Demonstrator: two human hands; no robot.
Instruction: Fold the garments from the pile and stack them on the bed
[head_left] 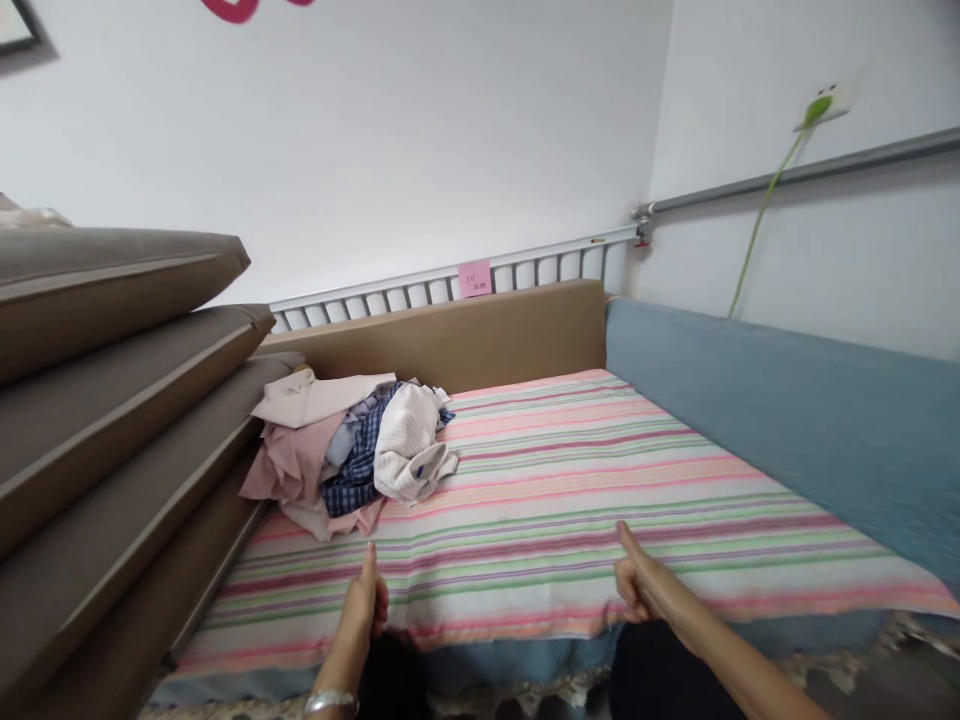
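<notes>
My left hand (pixel 366 602) and my right hand (pixel 636 582) rest at the near edge of a bed covered by a striped pink and green sheet (pixel 570 500). Each hand is a fist with its thumb pointing up, and nothing shows in either. A pile of crumpled clothes (pixel 352 450) lies on the sheet at the far left: pink, beige, white and blue checked pieces. The pile is well beyond both hands. A metal bracelet (pixel 330 702) circles my left wrist.
Stacked brown cushions (pixel 112 400) rise along the left. A tan headboard pad (pixel 465 340) and a blue side pad (pixel 787 410) border the bed. Behind stand a metal rail (pixel 450 285) with a pink note (pixel 474 278), white walls, and a green cable (pixel 765 210) from a wall socket.
</notes>
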